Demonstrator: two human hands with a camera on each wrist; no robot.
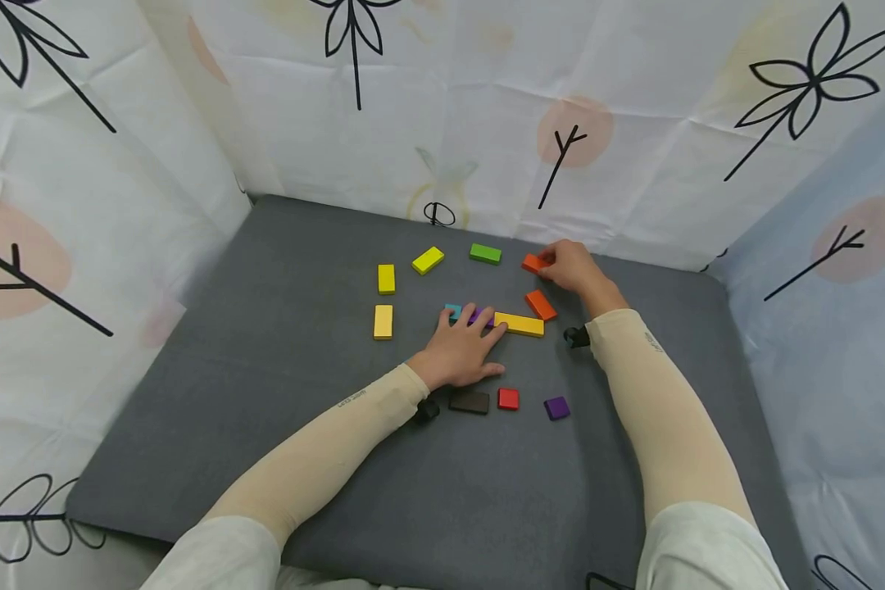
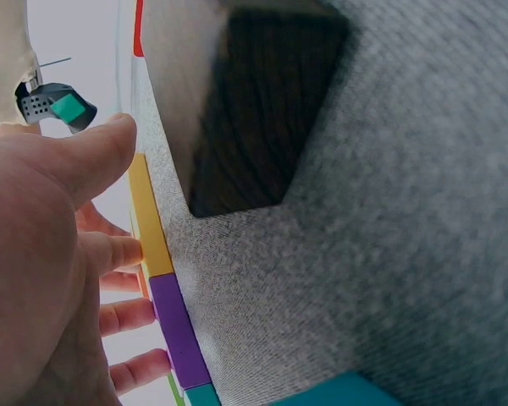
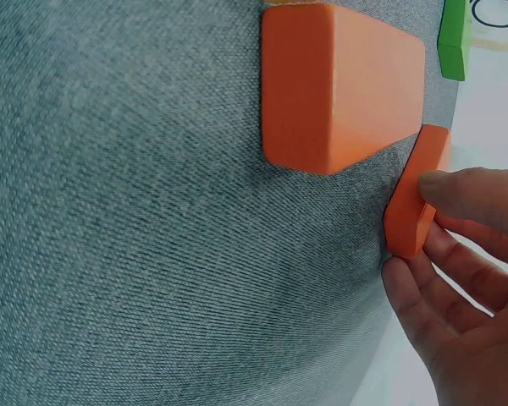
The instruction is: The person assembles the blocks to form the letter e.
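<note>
My left hand [image 1: 457,352] lies over a row of blocks with its fingers spread. Its fingertips touch the purple block [image 2: 179,330] and the long yellow block [image 2: 150,220]. At the row's left end sits a teal block [image 1: 453,311], partly covered by the hand. Toward the far right, my right hand [image 1: 575,270] pinches an orange block [image 3: 419,194] between thumb and fingers, close to the tabletop. Another orange block [image 1: 541,305] rests between that hand and the long yellow block's right end.
Two yellow blocks stand at the left, the nearer one [image 1: 383,322] paler. A tilted yellow block [image 1: 428,260] and a green block [image 1: 485,254] lie along the back. Nearer me are a dark brown block [image 1: 469,402], a red block [image 1: 508,399] and a small purple block [image 1: 556,408].
</note>
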